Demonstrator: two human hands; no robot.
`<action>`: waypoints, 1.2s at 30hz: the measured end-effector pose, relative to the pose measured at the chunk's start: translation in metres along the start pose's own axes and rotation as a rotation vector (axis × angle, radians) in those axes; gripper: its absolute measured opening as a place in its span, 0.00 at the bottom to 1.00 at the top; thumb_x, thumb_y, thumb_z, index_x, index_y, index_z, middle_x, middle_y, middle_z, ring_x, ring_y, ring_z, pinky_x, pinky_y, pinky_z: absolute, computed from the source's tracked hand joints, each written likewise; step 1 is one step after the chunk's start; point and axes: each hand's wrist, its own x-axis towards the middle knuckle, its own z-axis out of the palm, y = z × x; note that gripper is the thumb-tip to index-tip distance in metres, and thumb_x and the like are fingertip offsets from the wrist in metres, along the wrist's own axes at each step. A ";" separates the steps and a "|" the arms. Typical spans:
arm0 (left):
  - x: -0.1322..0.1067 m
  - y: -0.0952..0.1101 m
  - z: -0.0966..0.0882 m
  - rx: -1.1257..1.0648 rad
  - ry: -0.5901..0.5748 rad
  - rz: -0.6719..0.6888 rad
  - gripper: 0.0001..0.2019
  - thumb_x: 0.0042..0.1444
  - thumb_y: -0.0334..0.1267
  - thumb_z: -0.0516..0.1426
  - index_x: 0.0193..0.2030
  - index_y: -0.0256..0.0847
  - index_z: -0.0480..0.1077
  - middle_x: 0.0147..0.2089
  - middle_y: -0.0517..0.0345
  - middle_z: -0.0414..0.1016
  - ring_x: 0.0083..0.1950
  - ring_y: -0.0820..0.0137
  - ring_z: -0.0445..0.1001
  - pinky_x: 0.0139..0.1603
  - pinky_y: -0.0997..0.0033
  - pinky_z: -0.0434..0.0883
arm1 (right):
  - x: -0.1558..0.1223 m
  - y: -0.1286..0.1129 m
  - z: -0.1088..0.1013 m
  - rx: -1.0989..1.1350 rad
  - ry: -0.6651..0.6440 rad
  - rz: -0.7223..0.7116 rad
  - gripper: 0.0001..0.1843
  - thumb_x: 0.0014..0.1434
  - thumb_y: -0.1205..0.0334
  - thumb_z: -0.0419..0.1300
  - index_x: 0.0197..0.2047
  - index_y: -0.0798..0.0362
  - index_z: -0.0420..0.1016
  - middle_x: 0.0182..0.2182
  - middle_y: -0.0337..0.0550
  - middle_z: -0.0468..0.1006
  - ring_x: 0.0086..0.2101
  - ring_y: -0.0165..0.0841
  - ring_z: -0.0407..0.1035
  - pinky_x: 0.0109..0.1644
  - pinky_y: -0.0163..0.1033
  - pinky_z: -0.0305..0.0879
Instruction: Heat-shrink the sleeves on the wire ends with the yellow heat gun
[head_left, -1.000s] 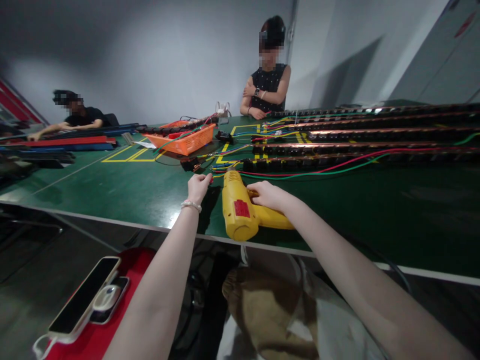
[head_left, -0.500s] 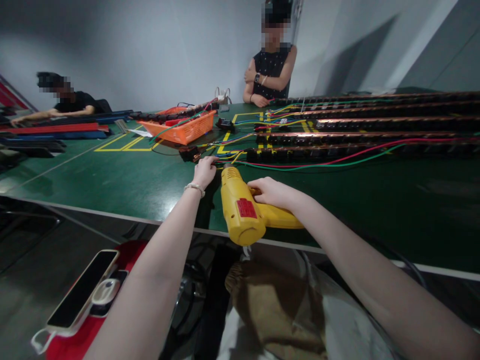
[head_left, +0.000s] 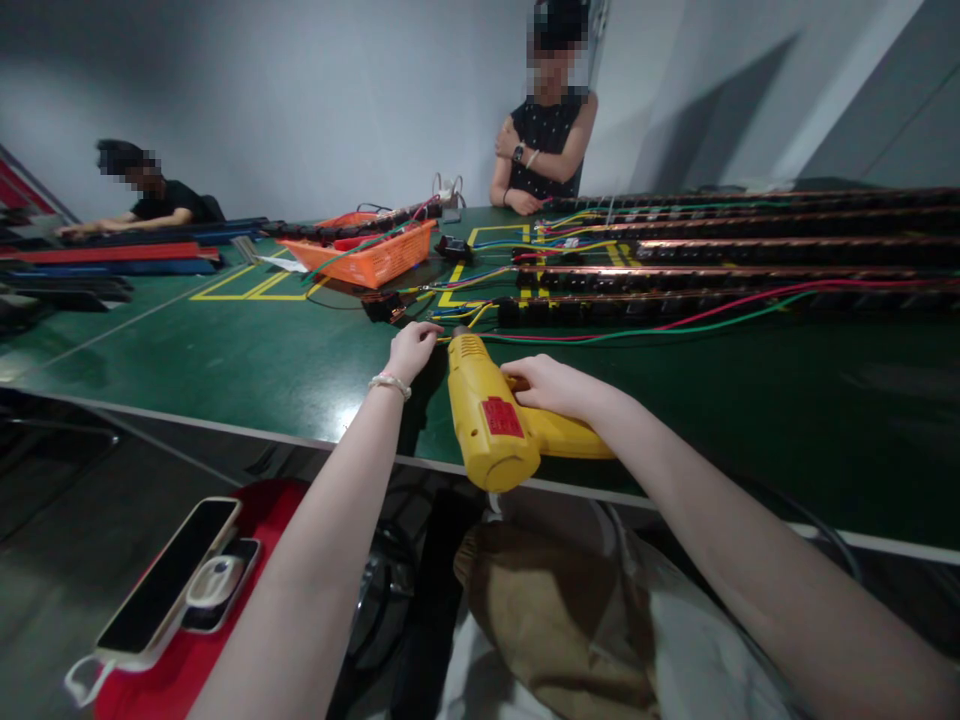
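My right hand [head_left: 546, 385] is wrapped round the handle of a yellow heat gun [head_left: 487, 405] with a red label. Its nozzle points away from me, toward thin coloured wires [head_left: 480, 313] on the green table. Just left of the nozzle, my left hand [head_left: 415, 350] pinches wire ends between its fingertips. A red and a green wire [head_left: 637, 337] run from that spot off to the right. Beyond my left hand lies a small dark part with copper [head_left: 382, 305]. Long black bars with copper strips [head_left: 675, 308] stretch across the right side, behind the wires.
An orange basket [head_left: 390, 255] holding parts and wires stands behind my left hand. Two people are across the table, one with folded arms [head_left: 547, 150]. Red and blue strips [head_left: 135, 258] lie far left. A phone [head_left: 171, 575] rests on a red seat below the table edge [head_left: 247, 432].
My left hand has shifted slightly down and nearer the nozzle, still pinching the wires. The heat gun stays in my right hand; the whole view has drifted a little to the right.
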 end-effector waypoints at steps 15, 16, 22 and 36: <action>0.007 0.015 0.005 0.209 -0.089 0.037 0.22 0.55 0.39 0.48 0.57 0.43 0.66 0.59 0.47 0.64 0.60 0.56 0.63 0.61 0.52 0.60 | -0.003 -0.008 -0.003 -0.025 -0.010 0.048 0.16 0.52 0.67 0.56 0.45 0.49 0.74 0.44 0.43 0.77 0.44 0.38 0.71 0.39 0.33 0.61; 0.007 0.015 0.005 0.227 -0.076 0.030 0.22 0.55 0.40 0.48 0.57 0.42 0.66 0.58 0.46 0.64 0.60 0.56 0.63 0.59 0.53 0.61 | -0.003 -0.008 -0.004 -0.027 -0.010 0.052 0.16 0.52 0.67 0.56 0.44 0.49 0.74 0.43 0.43 0.77 0.43 0.38 0.71 0.38 0.33 0.61; 0.008 0.022 0.003 0.357 -0.022 -0.010 0.17 0.56 0.42 0.49 0.48 0.41 0.71 0.50 0.45 0.67 0.56 0.55 0.64 0.55 0.56 0.64 | -0.002 -0.005 -0.001 -0.031 -0.002 0.033 0.15 0.51 0.67 0.56 0.43 0.48 0.74 0.42 0.41 0.78 0.41 0.37 0.71 0.36 0.32 0.61; -0.001 0.020 0.001 0.073 0.117 0.075 0.04 0.56 0.35 0.51 0.36 0.42 0.65 0.38 0.55 0.75 0.41 0.67 0.72 0.49 0.66 0.65 | -0.002 0.001 0.000 -0.062 0.015 -0.030 0.14 0.53 0.64 0.55 0.43 0.50 0.73 0.43 0.43 0.77 0.41 0.36 0.72 0.38 0.32 0.61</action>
